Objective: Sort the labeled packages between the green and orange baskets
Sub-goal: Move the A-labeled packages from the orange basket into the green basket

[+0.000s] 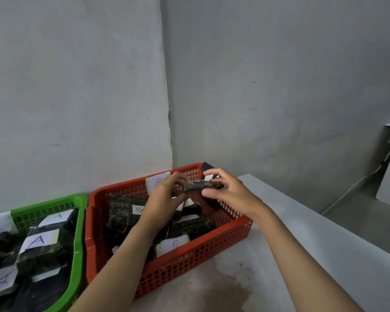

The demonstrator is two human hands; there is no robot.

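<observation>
- The orange-red plastic lattice basket (189, 257) has a grid of small square holes in its walls.
- The bright green plastic lattice basket (77, 244) shows the same square grid.
- The dark, black-mottled wrapped packages (124, 212) carry white paper labels (41, 240) with letters in blue and red ink.
- The small package held in both hands (198, 185) is dark grey-black.
- The pale grey tabletop (302, 233) has a darker brownish stain.
- The plastered walls (77, 86) are plain light grey.

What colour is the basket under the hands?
Orange-red, the orange basket; the head view shows it best.
</observation>
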